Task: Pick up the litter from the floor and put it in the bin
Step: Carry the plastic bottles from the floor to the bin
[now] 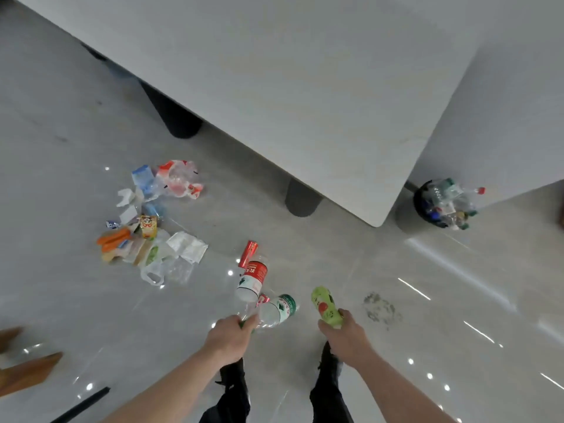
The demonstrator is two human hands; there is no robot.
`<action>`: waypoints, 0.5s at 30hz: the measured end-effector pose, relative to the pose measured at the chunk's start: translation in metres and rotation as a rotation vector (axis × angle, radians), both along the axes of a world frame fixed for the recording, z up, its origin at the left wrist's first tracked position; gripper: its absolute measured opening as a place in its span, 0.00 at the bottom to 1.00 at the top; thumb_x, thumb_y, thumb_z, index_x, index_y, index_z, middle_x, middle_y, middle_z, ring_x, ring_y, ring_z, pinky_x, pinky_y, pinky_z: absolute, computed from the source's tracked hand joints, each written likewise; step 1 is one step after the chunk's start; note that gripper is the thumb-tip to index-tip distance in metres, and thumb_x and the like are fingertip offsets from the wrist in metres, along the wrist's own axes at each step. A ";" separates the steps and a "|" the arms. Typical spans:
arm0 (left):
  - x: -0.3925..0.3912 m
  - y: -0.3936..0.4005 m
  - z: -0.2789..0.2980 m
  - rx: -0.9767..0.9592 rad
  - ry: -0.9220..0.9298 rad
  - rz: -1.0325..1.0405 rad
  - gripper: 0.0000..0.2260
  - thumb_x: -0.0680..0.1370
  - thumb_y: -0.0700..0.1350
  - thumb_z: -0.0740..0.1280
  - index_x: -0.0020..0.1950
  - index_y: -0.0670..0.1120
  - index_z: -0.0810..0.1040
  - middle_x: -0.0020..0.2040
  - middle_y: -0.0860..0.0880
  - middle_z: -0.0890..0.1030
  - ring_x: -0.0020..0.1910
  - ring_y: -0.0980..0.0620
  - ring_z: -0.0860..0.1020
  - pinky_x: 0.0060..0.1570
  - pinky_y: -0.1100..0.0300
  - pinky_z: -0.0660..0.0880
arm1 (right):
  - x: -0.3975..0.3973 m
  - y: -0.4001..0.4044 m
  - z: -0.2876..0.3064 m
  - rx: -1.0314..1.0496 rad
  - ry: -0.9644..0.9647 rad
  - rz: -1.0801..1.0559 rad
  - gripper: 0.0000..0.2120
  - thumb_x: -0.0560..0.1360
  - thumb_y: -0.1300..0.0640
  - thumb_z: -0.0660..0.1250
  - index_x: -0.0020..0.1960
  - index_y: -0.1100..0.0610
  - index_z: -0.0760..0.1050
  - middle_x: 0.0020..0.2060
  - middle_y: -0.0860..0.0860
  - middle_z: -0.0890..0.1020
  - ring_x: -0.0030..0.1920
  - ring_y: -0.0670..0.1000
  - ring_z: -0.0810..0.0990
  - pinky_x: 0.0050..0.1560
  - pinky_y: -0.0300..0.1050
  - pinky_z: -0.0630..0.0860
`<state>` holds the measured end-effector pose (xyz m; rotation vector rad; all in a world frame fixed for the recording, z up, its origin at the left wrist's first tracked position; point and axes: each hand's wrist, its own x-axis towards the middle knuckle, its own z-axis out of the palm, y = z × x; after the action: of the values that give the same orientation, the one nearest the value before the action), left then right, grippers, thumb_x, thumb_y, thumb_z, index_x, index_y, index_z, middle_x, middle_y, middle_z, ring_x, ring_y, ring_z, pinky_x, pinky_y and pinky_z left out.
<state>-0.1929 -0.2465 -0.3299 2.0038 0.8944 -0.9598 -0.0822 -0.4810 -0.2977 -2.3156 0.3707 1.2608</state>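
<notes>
My left hand (228,334) grips a clear bottle with a green label (279,309) by its neck, low in the view. A green printed bottle (326,306) is held in my right hand (345,334). On the floor just ahead lie a red-labelled clear bottle (253,280) and a red can (247,254). Further left is a pile of wrappers and plastic bags (152,239), with a red-and-white bag (180,178) and a blue pack (142,175) behind it. The black bin (422,199), filled with several bottles, stands at the right under a table corner.
A large white table (305,87) on dark round legs (302,198) spans the upper view. A second white surface (518,117) is at the right. Wooden furniture pieces (27,370) lie at the lower left. My dark shoes (329,370) stand on glossy grey tiles.
</notes>
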 end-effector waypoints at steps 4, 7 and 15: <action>0.031 -0.056 0.047 -0.103 -0.006 0.020 0.25 0.82 0.64 0.54 0.33 0.49 0.71 0.33 0.51 0.74 0.35 0.50 0.74 0.34 0.58 0.67 | 0.015 -0.058 0.047 0.018 -0.052 -0.130 0.23 0.77 0.46 0.67 0.68 0.55 0.69 0.47 0.51 0.79 0.47 0.53 0.80 0.46 0.45 0.74; 0.067 -0.108 0.065 -0.154 0.036 0.049 0.25 0.82 0.64 0.54 0.39 0.46 0.76 0.41 0.46 0.80 0.43 0.46 0.77 0.42 0.57 0.71 | 0.037 -0.109 0.064 0.053 -0.093 -0.173 0.25 0.77 0.43 0.67 0.68 0.55 0.70 0.48 0.52 0.81 0.42 0.50 0.80 0.44 0.47 0.77; 0.165 -0.242 0.105 -0.203 0.039 0.220 0.25 0.82 0.64 0.56 0.42 0.45 0.78 0.40 0.47 0.76 0.38 0.47 0.73 0.39 0.59 0.71 | 0.125 -0.246 0.100 0.117 -0.199 -0.198 0.26 0.77 0.40 0.66 0.69 0.53 0.69 0.46 0.51 0.80 0.43 0.51 0.81 0.40 0.45 0.77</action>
<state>-0.0277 -0.4889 -0.2249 1.6836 0.9755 -0.9272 0.0429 -0.7272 -0.1974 -2.2183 0.4335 0.9245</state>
